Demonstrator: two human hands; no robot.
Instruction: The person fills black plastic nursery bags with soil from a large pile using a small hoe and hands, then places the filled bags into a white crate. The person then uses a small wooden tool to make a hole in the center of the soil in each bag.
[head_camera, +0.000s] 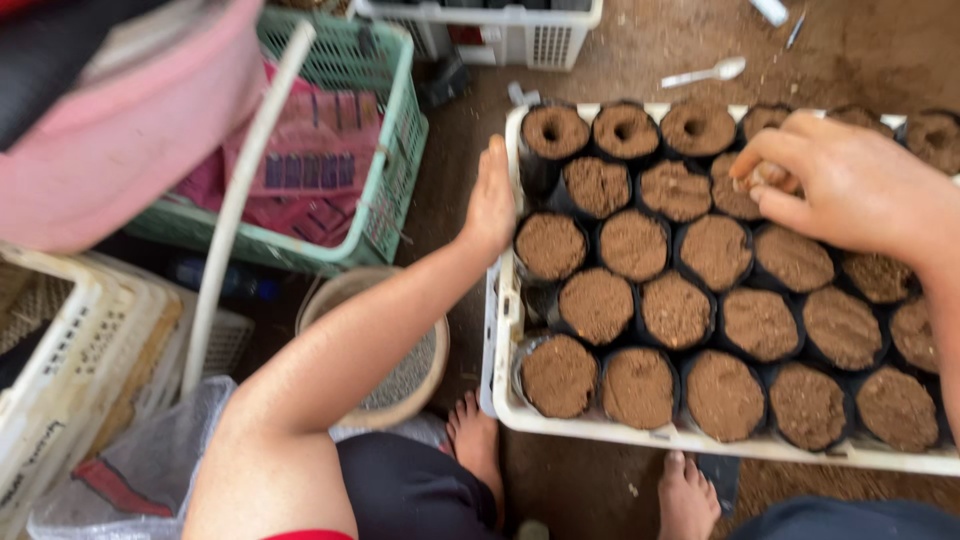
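Observation:
A white plastic tray (497, 330) holds several black nursery bags filled with brown soil (637, 243); a few at the far row have holes poked in the middle (556, 130). My left hand (490, 200) rests flat against the tray's left rim, fingers together, holding nothing. My right hand (850, 185) hovers over the far right bags with fingertips pinched on a small pale object (765, 178) above a soil-filled bag.
A green basket (385, 150) with pink packets stands at left, a white tube (240, 190) leaning across it. A round bowl of grey grit (410, 375) sits by my knee. White crates at left (60, 360), a white spoon (705, 73) beyond the tray, my bare feet (685, 495) below.

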